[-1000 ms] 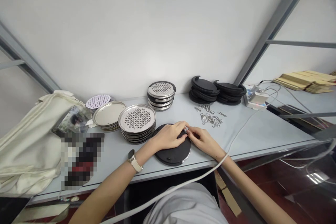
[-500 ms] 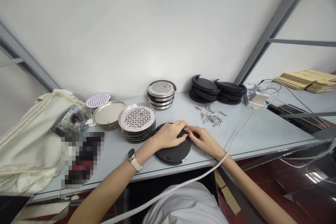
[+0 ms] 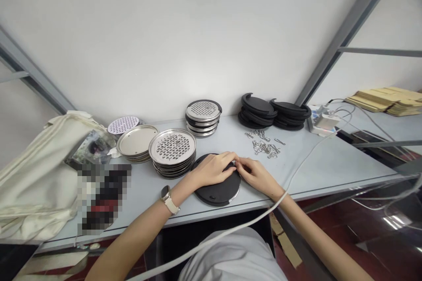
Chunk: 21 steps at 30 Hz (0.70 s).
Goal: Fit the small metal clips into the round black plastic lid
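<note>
A round black plastic disc [image 3: 217,192] with a metal rim showing at its lower right lies flat near the table's front edge. My left hand [image 3: 216,169] rests across the top of it, fingers curled together at its far right edge and the thumb on its surface. My right hand [image 3: 256,176] meets it there, thumb and fingertips pinched together. Between the fingertips a bit of shiny metal shows, apparently a small metal clip [image 3: 234,163], mostly hidden. Similar loose metal clips [image 3: 263,145] lie scattered beyond my right hand.
Left of the disc stand stacked metal grater discs [image 3: 173,149] and plain metal discs [image 3: 136,140]. Behind are assembled graters [image 3: 202,118] and black plastic holders [image 3: 259,112]. A white cable [image 3: 296,170] crosses above my right forearm. Cream cloth [image 3: 42,180] covers the left end.
The hands stay at the disc's far right edge. My right fingertips have shifted very slightly, and less of the shiny metal shows between the fingers.
</note>
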Motion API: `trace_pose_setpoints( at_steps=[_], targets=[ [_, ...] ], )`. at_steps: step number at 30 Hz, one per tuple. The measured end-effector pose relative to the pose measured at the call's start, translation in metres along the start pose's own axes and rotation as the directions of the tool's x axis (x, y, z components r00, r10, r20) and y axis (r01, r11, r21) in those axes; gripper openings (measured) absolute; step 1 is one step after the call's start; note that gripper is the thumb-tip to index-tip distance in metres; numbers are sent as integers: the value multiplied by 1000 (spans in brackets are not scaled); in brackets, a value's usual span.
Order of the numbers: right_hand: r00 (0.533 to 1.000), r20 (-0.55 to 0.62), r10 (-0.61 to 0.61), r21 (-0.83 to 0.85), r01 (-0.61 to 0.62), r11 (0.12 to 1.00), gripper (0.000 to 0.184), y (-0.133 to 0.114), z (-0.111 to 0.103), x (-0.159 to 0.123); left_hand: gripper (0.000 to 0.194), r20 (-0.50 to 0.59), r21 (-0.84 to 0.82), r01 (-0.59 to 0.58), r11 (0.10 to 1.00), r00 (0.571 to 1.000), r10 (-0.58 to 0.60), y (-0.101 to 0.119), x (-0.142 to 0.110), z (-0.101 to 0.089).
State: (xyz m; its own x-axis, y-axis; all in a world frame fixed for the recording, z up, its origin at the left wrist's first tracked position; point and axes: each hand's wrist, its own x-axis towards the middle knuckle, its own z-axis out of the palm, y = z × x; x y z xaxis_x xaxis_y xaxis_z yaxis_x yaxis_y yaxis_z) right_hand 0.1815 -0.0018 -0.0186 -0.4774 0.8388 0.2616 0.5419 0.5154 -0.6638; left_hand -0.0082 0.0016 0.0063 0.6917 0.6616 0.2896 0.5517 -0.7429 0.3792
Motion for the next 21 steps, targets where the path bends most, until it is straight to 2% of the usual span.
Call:
trace_pose_setpoints(
  at_steps=[21],
  targets=[
    [1000, 1, 5, 4, -5, 1000, 32, -1, 0, 0, 19, 22, 23, 3, 1000, 1000, -3, 0, 0, 1]
  ],
)
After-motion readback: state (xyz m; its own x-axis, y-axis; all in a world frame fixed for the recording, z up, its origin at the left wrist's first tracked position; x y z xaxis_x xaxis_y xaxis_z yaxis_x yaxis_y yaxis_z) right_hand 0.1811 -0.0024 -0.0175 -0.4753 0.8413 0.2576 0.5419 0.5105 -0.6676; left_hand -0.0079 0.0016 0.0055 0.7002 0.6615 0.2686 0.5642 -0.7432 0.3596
